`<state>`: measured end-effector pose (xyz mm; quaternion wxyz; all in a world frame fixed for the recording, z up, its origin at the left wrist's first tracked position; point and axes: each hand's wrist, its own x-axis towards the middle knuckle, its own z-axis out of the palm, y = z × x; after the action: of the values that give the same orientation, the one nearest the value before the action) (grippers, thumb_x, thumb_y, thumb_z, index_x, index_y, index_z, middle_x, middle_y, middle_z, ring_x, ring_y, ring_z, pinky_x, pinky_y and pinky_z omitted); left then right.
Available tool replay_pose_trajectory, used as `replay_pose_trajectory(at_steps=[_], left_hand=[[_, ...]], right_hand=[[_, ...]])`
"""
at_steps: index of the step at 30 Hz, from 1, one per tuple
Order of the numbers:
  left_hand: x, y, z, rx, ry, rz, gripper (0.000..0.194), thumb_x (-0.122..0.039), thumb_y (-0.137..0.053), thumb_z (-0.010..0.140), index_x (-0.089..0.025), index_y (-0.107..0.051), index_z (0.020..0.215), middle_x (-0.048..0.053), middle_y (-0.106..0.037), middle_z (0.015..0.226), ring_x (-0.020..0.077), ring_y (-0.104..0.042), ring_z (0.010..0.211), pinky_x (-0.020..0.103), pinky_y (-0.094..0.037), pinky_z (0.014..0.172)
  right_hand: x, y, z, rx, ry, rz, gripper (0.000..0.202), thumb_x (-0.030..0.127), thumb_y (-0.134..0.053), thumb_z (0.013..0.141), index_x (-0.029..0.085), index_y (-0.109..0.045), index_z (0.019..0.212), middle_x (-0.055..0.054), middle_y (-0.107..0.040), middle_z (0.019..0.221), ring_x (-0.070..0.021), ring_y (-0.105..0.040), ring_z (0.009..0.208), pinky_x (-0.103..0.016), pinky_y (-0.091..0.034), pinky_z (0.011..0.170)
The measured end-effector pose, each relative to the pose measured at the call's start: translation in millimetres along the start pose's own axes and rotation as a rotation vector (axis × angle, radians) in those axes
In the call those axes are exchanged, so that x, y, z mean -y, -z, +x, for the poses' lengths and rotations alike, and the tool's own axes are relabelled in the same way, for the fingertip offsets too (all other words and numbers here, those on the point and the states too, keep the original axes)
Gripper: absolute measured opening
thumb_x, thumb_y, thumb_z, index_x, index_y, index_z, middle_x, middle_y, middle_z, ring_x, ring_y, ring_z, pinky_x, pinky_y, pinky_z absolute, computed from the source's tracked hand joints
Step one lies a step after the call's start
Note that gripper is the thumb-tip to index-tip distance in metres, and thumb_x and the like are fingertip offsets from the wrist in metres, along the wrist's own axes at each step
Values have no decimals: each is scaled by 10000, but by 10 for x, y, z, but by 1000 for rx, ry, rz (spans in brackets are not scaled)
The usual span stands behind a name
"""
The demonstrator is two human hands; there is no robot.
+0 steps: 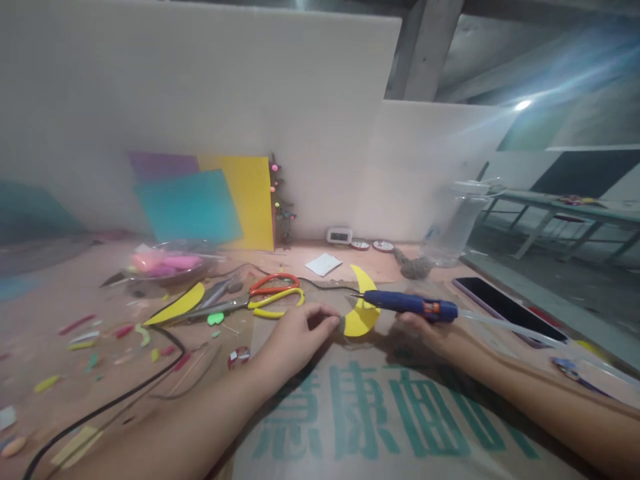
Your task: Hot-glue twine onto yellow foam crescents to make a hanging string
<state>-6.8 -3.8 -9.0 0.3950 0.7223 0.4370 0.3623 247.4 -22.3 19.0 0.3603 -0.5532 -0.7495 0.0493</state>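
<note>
My left hand (pixel 310 333) pinches the lower left tip of a yellow crescent-moon cutout (pixel 361 323) between thumb and fingers. My right hand (pixel 425 333) grips a dark blue hot glue gun (pixel 410 305), with a long translucent glue stick (pixel 505 327) trailing out of its back end. The gun's nozzle points left and crosses in front of the moon's middle; whether it touches cannot be made out. Scissors (pixel 275 293) with one red and one yellow handle loop lie just beyond my left hand. Their blades rest by another yellow paper piece (pixel 183 303).
Small colourful scraps (pixel 90 343) and a black cord (pixel 165 370) cover the left side. A bowl of pink pieces (pixel 167 261) stands behind. A phone (pixel 507 310) and a clear plastic cup (pixel 457 227) are right. Coloured sheets (pixel 193 207) lean against the white board.
</note>
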Motion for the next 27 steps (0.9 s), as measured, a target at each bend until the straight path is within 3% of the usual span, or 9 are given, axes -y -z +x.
replay_pose_trajectory(at_steps=[7,13,17,21,27], left_hand=[[61,-36,17,-5,-19,-36,221,-352,-562,847,-176,-688,896,48,-737,925,210,-665,878,306,-503,795],[31,-29,5,7,-9,-24,219,-342,-559,843,-182,-698,904,45,-738,925,212,-661,876,313,-498,798],[-2,-18,-2,-13,0,2,220,-338,-552,842,-181,-694,899,50,-734,929,216,-656,880,315,-491,790],[9,-22,8,-35,-10,-16,218,-331,-535,855,-177,-678,913,48,-723,943,206,-646,885,309,-484,796],[27,-23,14,-31,-14,-30,238,-340,-525,862,-175,-673,950,47,-718,942,206,-639,880,304,-480,787]], right_hand=[[14,319,198,82,-127,95,488,613,-420,889,230,-696,763,-60,-708,844,-243,-653,816,-364,-523,756],[57,337,633,70,-178,160,466,606,-490,870,208,-731,845,-72,-724,918,-223,-662,845,-292,-520,694],[54,156,1072,160,-207,131,352,489,-556,862,183,-729,885,-80,-725,875,-203,-656,791,-261,-493,625],[-53,-194,1398,168,-271,100,319,403,-555,877,128,-712,844,-116,-733,893,-199,-655,798,-253,-487,663],[-91,-668,1447,247,-281,85,322,402,-577,889,108,-698,941,-121,-742,865,-208,-658,749,-258,-474,618]])
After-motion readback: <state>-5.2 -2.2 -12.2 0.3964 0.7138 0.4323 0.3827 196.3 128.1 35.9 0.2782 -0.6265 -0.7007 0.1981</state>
